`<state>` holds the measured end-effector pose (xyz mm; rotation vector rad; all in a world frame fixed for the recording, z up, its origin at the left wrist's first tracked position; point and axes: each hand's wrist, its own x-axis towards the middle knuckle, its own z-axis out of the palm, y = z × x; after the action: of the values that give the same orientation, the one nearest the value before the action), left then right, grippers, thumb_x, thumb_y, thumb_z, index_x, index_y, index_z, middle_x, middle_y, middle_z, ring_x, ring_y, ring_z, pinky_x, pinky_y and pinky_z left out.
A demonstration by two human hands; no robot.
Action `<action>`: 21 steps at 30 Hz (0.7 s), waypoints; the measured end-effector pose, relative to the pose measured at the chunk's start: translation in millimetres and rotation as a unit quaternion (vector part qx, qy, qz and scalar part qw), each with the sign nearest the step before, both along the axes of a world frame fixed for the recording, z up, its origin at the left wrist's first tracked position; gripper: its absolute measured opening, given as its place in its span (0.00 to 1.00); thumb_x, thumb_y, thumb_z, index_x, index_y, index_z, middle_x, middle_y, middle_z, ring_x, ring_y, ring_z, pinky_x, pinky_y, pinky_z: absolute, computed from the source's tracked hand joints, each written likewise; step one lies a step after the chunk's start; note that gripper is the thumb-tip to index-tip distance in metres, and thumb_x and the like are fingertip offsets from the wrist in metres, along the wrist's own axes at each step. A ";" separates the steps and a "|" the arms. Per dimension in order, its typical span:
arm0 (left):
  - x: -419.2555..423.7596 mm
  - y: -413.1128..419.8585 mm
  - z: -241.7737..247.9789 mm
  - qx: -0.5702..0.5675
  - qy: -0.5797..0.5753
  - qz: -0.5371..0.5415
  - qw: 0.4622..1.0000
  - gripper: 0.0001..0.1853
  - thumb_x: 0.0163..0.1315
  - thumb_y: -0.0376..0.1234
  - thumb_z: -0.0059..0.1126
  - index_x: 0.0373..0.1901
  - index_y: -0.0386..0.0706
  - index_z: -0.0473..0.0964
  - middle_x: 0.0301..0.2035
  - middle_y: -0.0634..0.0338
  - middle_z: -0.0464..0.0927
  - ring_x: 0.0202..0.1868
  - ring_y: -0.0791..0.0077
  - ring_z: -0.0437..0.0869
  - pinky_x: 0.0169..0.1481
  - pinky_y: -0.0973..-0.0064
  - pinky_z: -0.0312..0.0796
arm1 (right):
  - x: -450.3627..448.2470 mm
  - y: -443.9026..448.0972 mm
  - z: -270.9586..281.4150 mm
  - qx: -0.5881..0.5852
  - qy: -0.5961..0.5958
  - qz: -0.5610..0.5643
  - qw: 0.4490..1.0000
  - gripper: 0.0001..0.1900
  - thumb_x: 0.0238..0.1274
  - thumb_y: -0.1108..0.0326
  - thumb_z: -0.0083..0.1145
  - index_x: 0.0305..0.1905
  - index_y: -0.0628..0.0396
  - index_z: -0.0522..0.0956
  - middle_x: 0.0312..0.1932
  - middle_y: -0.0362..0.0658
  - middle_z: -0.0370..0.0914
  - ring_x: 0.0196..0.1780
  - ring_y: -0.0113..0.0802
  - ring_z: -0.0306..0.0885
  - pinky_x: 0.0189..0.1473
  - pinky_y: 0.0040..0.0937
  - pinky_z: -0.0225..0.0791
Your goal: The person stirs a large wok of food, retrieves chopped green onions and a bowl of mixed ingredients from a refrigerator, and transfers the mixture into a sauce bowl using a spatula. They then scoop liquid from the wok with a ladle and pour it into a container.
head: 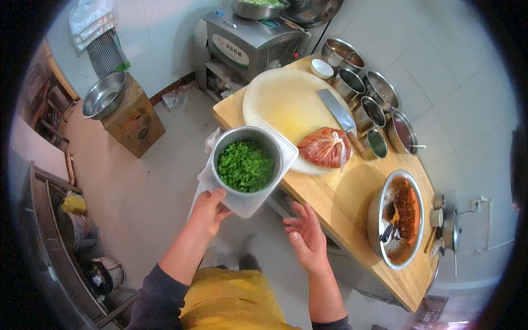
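Observation:
My left hand (211, 211) grips the near side of a steel pot (246, 131) and the pale plastic lid or tray (247, 208) beneath it. Chopped green herbs (245, 167) lie in the pot. To the right, my right hand (306, 235) is held up with its fingers apart, holding nothing, in front of the wooden table's edge. Behind the pot, a round cutting board (274, 97) bears a cleaver (336, 108) near its right side. A tied plastic bag of red food (324, 146) rests on the board's near right part, beside the cleaver's wooden handle.
Several steel containers (373, 111) line the wooden table (330, 192) by the wall, near a small white bowl (321, 69). A large basin with reddish residue (374, 222) stands at right. Behind is a steel machine (251, 41); at left, a cardboard box (134, 119) carries a metal bowl (103, 97).

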<state>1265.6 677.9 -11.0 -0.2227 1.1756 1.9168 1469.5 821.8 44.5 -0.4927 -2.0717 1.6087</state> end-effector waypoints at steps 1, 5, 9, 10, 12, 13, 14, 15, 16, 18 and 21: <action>7.5 -11.9 -3.2 -0.009 -0.001 0.010 1.000 0.26 0.67 0.37 0.51 0.63 0.39 0.59 0.57 0.50 0.70 0.57 0.55 0.75 0.60 0.52 0.71 | -1.7 -5.4 4.8 0.077 -0.010 0.022 0.997 0.34 0.60 0.69 0.59 0.71 0.57 0.59 0.67 0.53 0.64 0.54 0.41 0.77 0.52 0.37 0.73; 29.0 -54.8 -17.8 -0.042 0.016 0.010 0.999 0.28 0.63 0.38 0.59 0.62 0.42 0.61 0.53 0.57 0.74 0.52 0.65 0.80 0.56 0.58 0.74 | 3.0 -25.2 -3.3 0.138 -0.047 0.075 0.987 0.36 0.56 0.64 0.63 0.69 0.59 0.62 0.66 0.54 0.65 0.55 0.43 0.77 0.52 0.37 0.73; 49.6 -80.2 -44.2 -0.040 -0.069 0.022 0.997 0.24 0.63 0.30 0.59 0.59 0.41 0.63 0.53 0.59 0.72 0.53 0.69 0.77 0.57 0.63 0.72 | 33.9 -20.7 -34.4 0.088 -0.021 -0.028 0.996 0.32 0.61 0.62 0.57 0.68 0.62 0.62 0.61 0.52 0.72 0.55 0.40 0.76 0.55 0.38 0.71; 53.9 -81.6 -55.0 -0.031 -0.068 0.009 0.997 0.25 0.62 0.29 0.60 0.60 0.39 0.63 0.54 0.57 0.72 0.53 0.68 0.77 0.58 0.63 0.72 | 43.7 -14.5 -42.3 0.082 -0.050 -0.070 0.993 0.31 0.63 0.64 0.55 0.69 0.62 0.61 0.60 0.52 0.73 0.55 0.39 0.76 0.56 0.38 0.70; 63.7 -78.6 -82.0 -0.044 -0.078 0.004 0.996 0.26 0.62 0.28 0.60 0.61 0.38 0.62 0.55 0.56 0.71 0.54 0.66 0.77 0.58 0.62 0.71 | 59.3 5.8 -58.1 0.090 -0.084 -0.134 0.983 0.29 0.65 0.69 0.50 0.69 0.61 0.60 0.58 0.52 0.74 0.55 0.39 0.76 0.56 0.37 0.70; 70.5 -75.4 -97.2 -0.047 -0.081 0.001 0.996 0.27 0.61 0.28 0.60 0.61 0.37 0.62 0.55 0.56 0.71 0.55 0.65 0.76 0.58 0.62 0.71 | 65.7 18.5 -65.4 0.103 -0.106 -0.165 0.975 0.28 0.65 0.71 0.48 0.70 0.61 0.60 0.57 0.53 0.75 0.55 0.39 0.76 0.56 0.37 0.70; 76.0 -71.8 -113.1 -0.022 -0.098 0.014 0.995 0.29 0.61 0.29 0.62 0.61 0.35 0.61 0.56 0.54 0.70 0.55 0.64 0.76 0.59 0.62 0.71 | 72.2 29.5 -71.7 0.131 -0.117 -0.166 0.970 0.27 0.65 0.72 0.46 0.69 0.61 0.60 0.56 0.53 0.75 0.55 0.39 0.76 0.56 0.37 0.70; 81.8 -65.4 -129.1 0.002 -0.103 0.031 0.994 0.30 0.59 0.29 0.63 0.61 0.33 0.61 0.55 0.52 0.70 0.55 0.64 0.76 0.60 0.64 0.70 | 76.6 40.7 -78.8 0.160 -0.128 -0.180 0.962 0.27 0.65 0.74 0.44 0.69 0.62 0.60 0.56 0.53 0.75 0.55 0.39 0.76 0.56 0.36 0.70; 85.2 -57.1 -145.3 0.001 -0.121 0.042 0.992 0.30 0.58 0.28 0.63 0.60 0.32 0.61 0.54 0.52 0.71 0.55 0.65 0.76 0.60 0.65 0.69 | 81.0 51.1 -84.6 0.193 -0.140 -0.190 0.952 0.27 0.66 0.74 0.43 0.70 0.61 0.60 0.56 0.54 0.75 0.55 0.39 0.76 0.56 0.36 0.70; 91.8 -36.8 -178.2 0.003 -0.126 0.060 0.990 0.30 0.57 0.28 0.63 0.60 0.32 0.62 0.53 0.51 0.72 0.54 0.65 0.75 0.61 0.67 0.68 | 83.7 75.7 -99.7 0.267 -0.117 -0.190 0.937 0.27 0.69 0.69 0.44 0.70 0.61 0.57 0.54 0.54 0.75 0.54 0.38 0.76 0.55 0.35 0.70; 94.4 -4.0 -222.1 0.004 -0.115 0.070 0.991 0.27 0.56 0.26 0.63 0.57 0.33 0.65 0.50 0.53 0.74 0.51 0.67 0.75 0.59 0.69 0.68 | 89.2 97.6 -113.3 0.360 -0.137 -0.227 0.894 0.28 0.73 0.57 0.43 0.70 0.62 0.57 0.52 0.55 0.76 0.49 0.36 0.76 0.48 0.33 0.70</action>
<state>1360.0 673.9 -233.2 -0.5202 1.0203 1.9563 1558.7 919.4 -68.8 -0.8684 -2.3260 0.4621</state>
